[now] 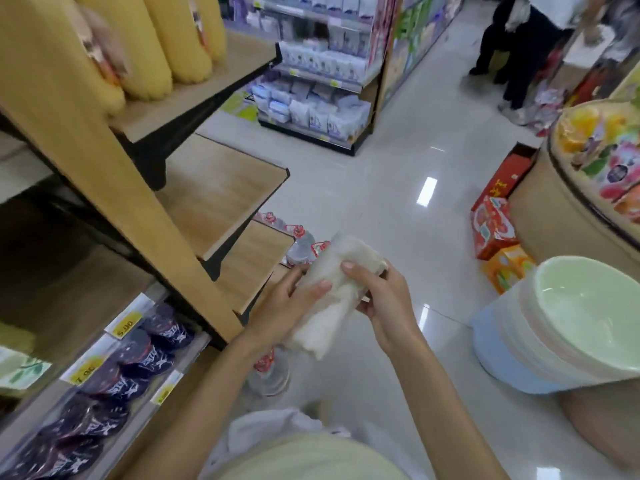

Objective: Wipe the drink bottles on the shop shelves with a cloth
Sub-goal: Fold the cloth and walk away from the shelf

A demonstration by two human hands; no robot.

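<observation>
In front of my chest I hold a pale, rolled white cloth (329, 292) with both hands. My left hand (287, 306) grips its lower left side and my right hand (384, 303) grips its upper right. Whether a bottle is wrapped inside the cloth I cannot tell. Big yellow drink bottles (156, 46) stand on the top wooden shelf (221, 77) at the upper left. Clear water bottles with red caps (301, 245) stand low beyond my hands, and another one (268, 374) is below my left wrist. Dark-capped bottles (135, 355) fill the lower left shelf.
Two bare wooden shelves (225, 188) jut out on the left. A stack of pale basins (571, 323) stands at the right, behind it a round display (568, 209) and red and orange boxes (493, 230). People (519, 50) stand in the far aisle beside a shelf of white packs (318, 98).
</observation>
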